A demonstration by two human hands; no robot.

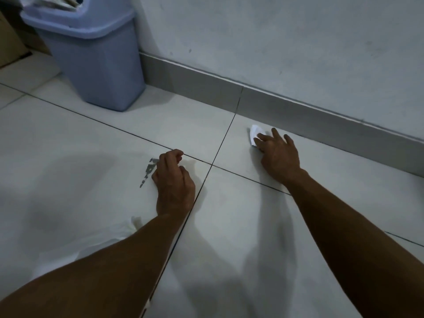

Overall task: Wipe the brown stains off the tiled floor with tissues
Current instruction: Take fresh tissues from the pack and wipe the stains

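Note:
A dark, patchy stain (148, 171) lies on the pale tiled floor (241, 214), just left of my left hand (173, 182). That hand rests on the floor with its fingers curled and nothing visible in it. Farther right, close to the skirting board, my right hand (278, 153) presses down on a crumpled white tissue (254, 133) with its fingers spread and fairly straight. Part of the tissue sticks out to the left of the fingers. More thin white material (128, 228) lies under my left forearm; what it is cannot be told.
A blue plastic bin (91, 63) with white paper in its top stands against the wall at the back left. A grey skirting board (298, 111) runs along the wall behind my right hand. Cardboard shows at the far left edge.

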